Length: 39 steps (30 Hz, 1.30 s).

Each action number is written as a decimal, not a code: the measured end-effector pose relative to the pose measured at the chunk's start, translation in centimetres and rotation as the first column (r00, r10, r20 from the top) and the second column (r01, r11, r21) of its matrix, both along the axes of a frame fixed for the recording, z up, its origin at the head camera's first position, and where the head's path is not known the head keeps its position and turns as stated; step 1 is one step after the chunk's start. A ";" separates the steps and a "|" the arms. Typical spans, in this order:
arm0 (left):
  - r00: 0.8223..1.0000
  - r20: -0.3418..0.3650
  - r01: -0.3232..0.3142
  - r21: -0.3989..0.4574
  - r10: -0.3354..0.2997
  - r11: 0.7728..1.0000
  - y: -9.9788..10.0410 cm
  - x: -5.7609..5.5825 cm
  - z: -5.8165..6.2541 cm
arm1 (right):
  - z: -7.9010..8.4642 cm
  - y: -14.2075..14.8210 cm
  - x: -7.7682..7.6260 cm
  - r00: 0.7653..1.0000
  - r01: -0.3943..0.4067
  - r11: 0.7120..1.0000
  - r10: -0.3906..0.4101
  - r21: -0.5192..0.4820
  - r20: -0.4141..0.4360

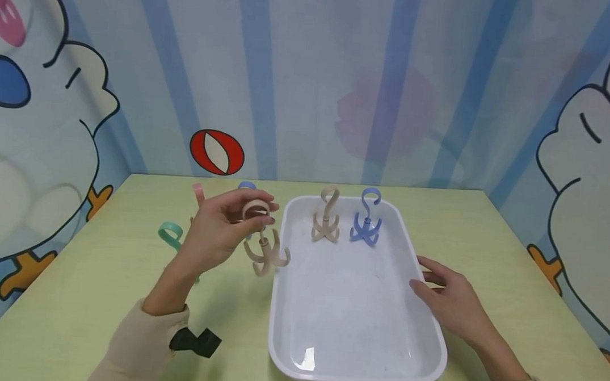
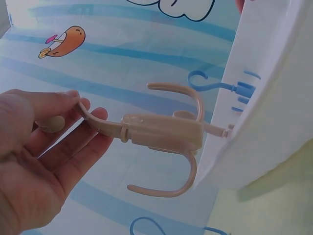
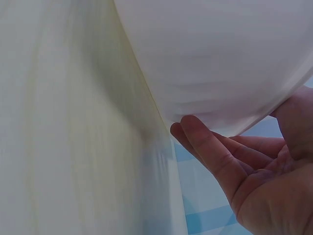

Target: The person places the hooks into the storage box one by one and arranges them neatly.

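Note:
My left hand (image 1: pixel 218 229) pinches the curved top of a beige multi-prong hanging hook (image 1: pixel 266 256) between thumb and fingers. The hook's prongs hang beside the left rim of a white tray (image 1: pixel 350 323); the left wrist view shows its body (image 2: pixel 161 132) up close. Inside the tray, at the far end, stand another beige hook (image 1: pixel 326 225) and a blue hook (image 1: pixel 366 227). At the tray's right rim, my right hand (image 1: pixel 451 296) holds the edge, thumb over the rim and fingers (image 3: pixel 205 142) against the outer wall.
Left of the tray, partly hidden by my left hand and wrist, are a green hook (image 1: pixel 171 234), a pink hook (image 1: pixel 198 194) and a blue one (image 1: pixel 246 185). A patterned wall (image 1: pixel 309 88) rises behind the pale green table (image 1: pixel 75 294).

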State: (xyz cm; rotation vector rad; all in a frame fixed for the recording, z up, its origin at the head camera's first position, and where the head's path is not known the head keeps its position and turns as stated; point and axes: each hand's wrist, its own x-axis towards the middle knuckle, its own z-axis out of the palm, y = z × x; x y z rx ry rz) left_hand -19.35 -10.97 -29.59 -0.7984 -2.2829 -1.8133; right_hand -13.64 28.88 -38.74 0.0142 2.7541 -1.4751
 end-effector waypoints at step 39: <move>0.989 0.022 0.146 -0.118 -0.144 0.982 9.9 -1.1 0.8 | 0.0 0.1 -0.1 1.000 0.003 1.000 -0.003 -0.001 0.009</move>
